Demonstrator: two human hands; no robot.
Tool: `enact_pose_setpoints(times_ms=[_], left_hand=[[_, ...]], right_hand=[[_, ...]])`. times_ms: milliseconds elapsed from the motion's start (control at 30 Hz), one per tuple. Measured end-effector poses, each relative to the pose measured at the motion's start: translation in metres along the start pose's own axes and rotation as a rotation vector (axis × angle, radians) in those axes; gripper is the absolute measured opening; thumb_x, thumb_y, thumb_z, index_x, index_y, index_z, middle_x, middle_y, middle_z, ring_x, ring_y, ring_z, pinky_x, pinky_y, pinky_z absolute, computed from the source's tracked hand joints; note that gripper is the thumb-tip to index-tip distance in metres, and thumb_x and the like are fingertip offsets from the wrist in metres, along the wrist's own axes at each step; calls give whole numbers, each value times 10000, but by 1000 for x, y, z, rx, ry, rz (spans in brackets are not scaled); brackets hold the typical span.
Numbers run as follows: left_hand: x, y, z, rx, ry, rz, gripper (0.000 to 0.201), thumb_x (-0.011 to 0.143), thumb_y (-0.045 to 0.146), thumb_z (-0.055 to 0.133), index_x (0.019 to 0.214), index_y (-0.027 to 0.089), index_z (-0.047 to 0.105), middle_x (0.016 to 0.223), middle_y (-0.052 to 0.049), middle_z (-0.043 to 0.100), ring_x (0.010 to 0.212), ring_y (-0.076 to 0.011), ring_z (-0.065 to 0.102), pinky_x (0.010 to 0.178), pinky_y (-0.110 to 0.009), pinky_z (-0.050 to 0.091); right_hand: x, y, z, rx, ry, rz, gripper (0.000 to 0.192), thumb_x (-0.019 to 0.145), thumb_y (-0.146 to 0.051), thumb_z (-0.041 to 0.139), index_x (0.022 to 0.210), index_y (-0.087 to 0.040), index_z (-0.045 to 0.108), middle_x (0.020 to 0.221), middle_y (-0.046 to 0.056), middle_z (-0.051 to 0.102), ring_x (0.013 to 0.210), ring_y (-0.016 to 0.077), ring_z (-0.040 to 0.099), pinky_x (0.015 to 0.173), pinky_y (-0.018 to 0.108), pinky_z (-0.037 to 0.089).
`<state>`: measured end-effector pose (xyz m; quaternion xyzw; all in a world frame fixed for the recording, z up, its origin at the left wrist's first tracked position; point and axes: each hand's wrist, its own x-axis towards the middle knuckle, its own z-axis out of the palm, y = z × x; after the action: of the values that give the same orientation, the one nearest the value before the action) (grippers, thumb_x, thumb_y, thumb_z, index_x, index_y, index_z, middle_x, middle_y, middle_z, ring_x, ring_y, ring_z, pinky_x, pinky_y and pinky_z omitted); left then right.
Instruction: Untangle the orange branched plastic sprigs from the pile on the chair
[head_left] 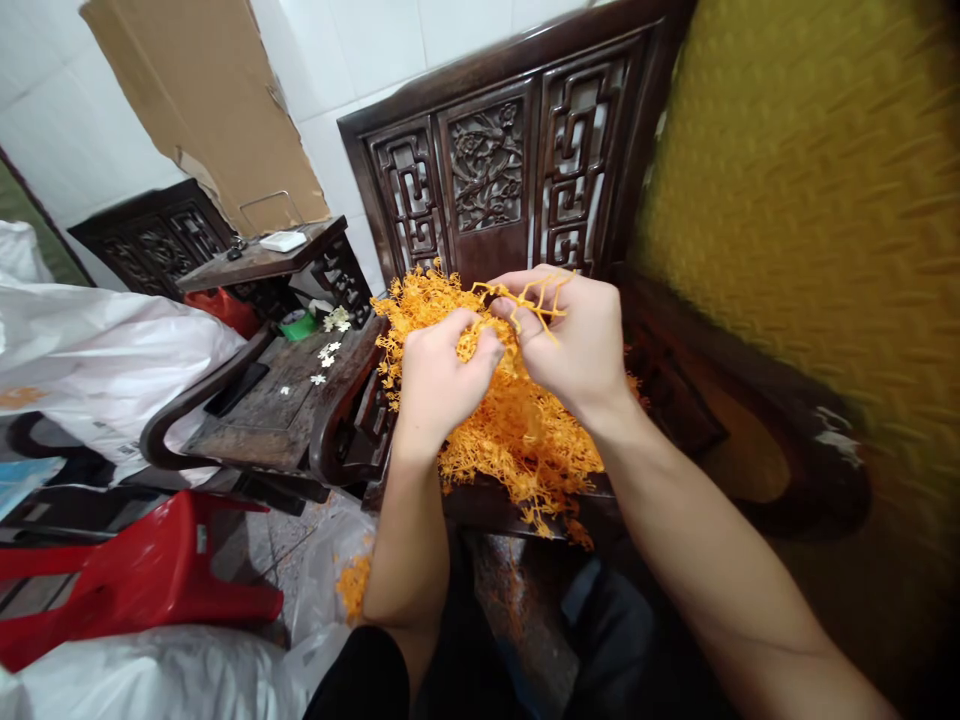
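Observation:
A big heap of orange plastic sprigs (517, 430), thin and branched with small knobby ends, lies on the seat of a dark carved wooden chair. Above the heap, my right hand (574, 330) is closed on a bare, forked orange sprig (536, 300) whose thin twigs stick out over the fingers. Close to its left, my left hand (450, 375) is curled with thumb and forefinger pinched around orange sprig material. The fingertips of both hands almost meet, and the exact grip between them is partly hidden.
Behind the heap rises the carved chair back (487, 170). To the left stand a second wooden chair (255, 420) with green tape (298, 323) and small pale pieces, a red plastic stool (172, 570) and white bags (97, 360). A yellow textured surface (810, 200) fills the right.

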<state>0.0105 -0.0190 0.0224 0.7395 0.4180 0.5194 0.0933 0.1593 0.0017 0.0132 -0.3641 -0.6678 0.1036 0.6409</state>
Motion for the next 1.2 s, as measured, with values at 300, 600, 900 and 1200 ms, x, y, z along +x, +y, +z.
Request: enact_pose_setpoints(times_ms=[300, 600, 900, 1200], left_hand=[[-3, 4, -3, -110, 147, -179, 279, 851, 152, 613, 589, 188, 523, 553, 38, 400, 542, -107, 337, 556, -284, 251], [4, -9, -14, -835, -79, -429, 147, 867, 303, 682, 828, 175, 741, 620, 8, 538, 450, -56, 342, 396, -211, 163], [4, -9, -18, -1071, -207, -464, 123, 819, 291, 675, 841, 179, 629, 818, -32, 716, 391, -14, 351, 387, -199, 170], [6, -11, -7, -831, -35, -462, 206, 810, 211, 668, 983, 212, 779, 672, 26, 569, 434, -35, 284, 393, -203, 129]], right_hand=[[15, 44, 1, 106, 290, 133, 174, 839, -62, 696, 904, -188, 796, 891, 47, 776, 821, 175, 697, 794, 343, 542], [15, 19, -14, 642, -40, 299, 194, 842, -340, 866, 952, -233, 748, 811, 26, 745, 434, 48, 400, 349, 265, 264], [11, -17, -20, 718, -87, 327, 242, 832, -394, 878, 954, -242, 735, 798, 19, 698, 554, 88, 527, 414, 248, 396], [16, -8, -21, 745, -94, 361, 286, 821, -432, 886, 968, -234, 742, 785, 13, 704, 548, 85, 542, 478, 254, 467]])
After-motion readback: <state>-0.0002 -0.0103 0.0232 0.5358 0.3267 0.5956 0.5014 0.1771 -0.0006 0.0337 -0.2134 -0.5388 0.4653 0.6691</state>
